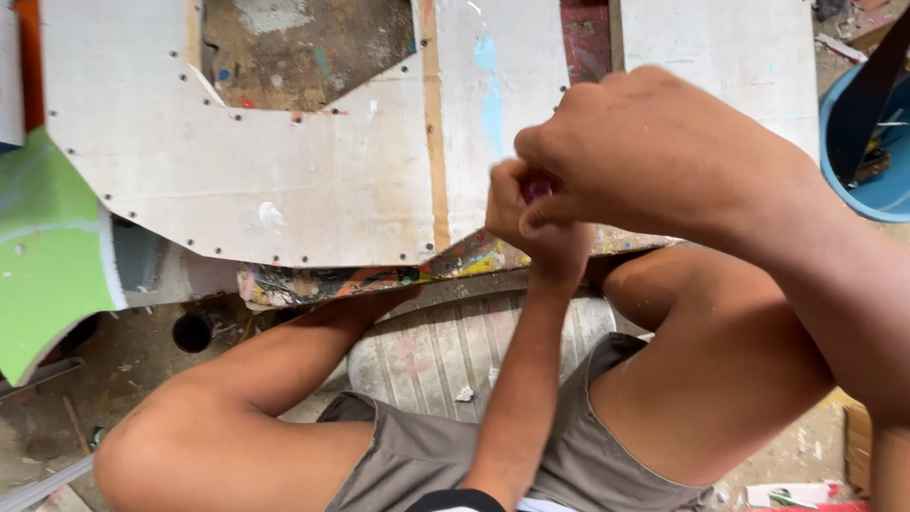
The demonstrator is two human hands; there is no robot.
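Seated low, a person in grey shorts [569, 455] brings both hands together just above the near edge of a white cut-out board [313, 161]. The left hand [531, 213] rises from below, its fingers curled tight into a fist around a small reddish object [538, 187], of which only a sliver shows between the knuckles. The right hand [645, 142] comes in from the right and above, fingers folded over the same spot and touching the left hand; whether it also pinches the object cannot be told. Most of the object is hidden, so its long axis cannot be read; it sits inside the left fist, directly beneath the right hand's fingertips, with the left hand the nearer of the two. Beyond and to the left of the hands lies the board, dotted with dark fastener heads, resting on a paint-smeared plank [379, 277]. Far right of the right hand stands a blue tub [858, 185]; far left, a green panel [47, 256].
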